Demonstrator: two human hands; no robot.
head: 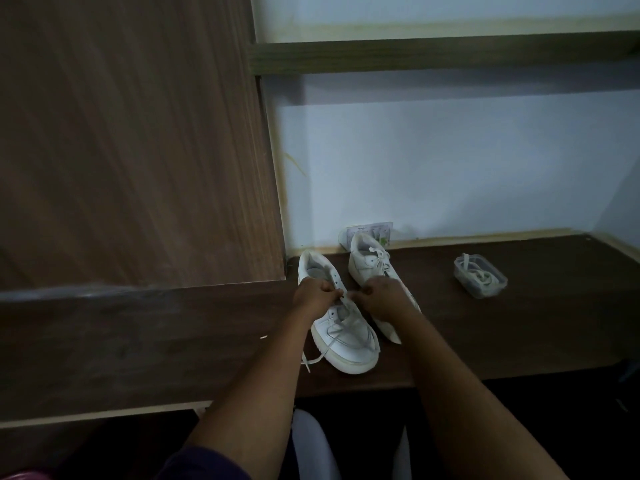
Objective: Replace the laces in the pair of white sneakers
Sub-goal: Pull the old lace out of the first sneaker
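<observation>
- Near white leather low-top sneaker (pixel 337 327): stands on the dark brown wooden desk (pixel 485 334), toe toward the person, presumably turned so for reach to the eyelets.
- Flat white lace (pixel 332 336): partly threaded through that sneaker; loose runs cross the toe, and one end trails off the desk's front edge.
- Left hand (pixel 311 297): fingers curled, pinching the lace at the upper eyelets, apparently to draw it through.
- Right hand (pixel 375 296): fingers curled just beside the left hand; it seems to pinch the same lace, though the blur leaves this uncertain.
- Second white leather sneaker (pixel 369 263): just behind and right, partly covered by the right hand, laced with a bow, probably awaiting its turn.
- Small clear plastic box (pixel 480 276): well apart to the right, open, holding a coiled whitish lace, kept aside yet reachable.
</observation>
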